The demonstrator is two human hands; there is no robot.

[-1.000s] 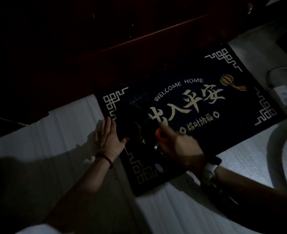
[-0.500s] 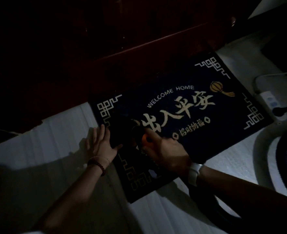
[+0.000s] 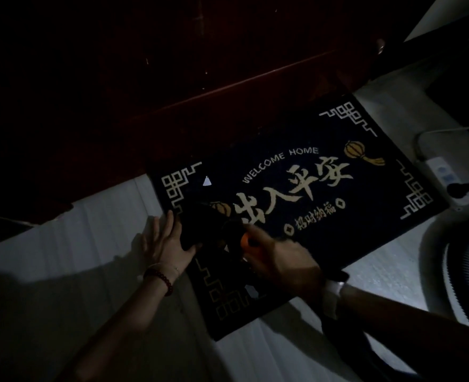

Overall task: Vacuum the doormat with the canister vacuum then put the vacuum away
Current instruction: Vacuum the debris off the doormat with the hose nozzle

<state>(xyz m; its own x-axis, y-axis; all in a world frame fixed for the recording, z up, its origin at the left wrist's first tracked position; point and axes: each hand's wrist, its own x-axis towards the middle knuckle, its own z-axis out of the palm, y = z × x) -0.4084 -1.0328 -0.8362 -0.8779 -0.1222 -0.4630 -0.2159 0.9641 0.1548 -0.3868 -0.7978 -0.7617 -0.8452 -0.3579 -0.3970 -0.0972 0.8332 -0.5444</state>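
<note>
A dark doormat (image 3: 365, 216) with "WELCOME HOME" and gold characters lies on the pale floor before a dark red door. My left hand (image 3: 167, 244) rests flat at the mat's left edge, fingers straight, thumb against a black vacuum nozzle (image 3: 200, 227). My right hand (image 3: 283, 260) grips the black nozzle tube with an orange part, on the mat's left half. A small white scrap (image 3: 206, 181) lies on the mat near its upper left corner. The ribbed black hose (image 3: 459, 274) curves at the right edge.
A white power strip (image 3: 445, 175) with a black plug and a white cable sits on the floor right of the mat. The dark red door and threshold (image 3: 227, 92) run along the mat's far side. Pale floor (image 3: 76, 244) spreads to the left and front.
The nozzle and both hands stay at the mat's left part. A white scrap and a gold lantern mark near the nozzle now show.
</note>
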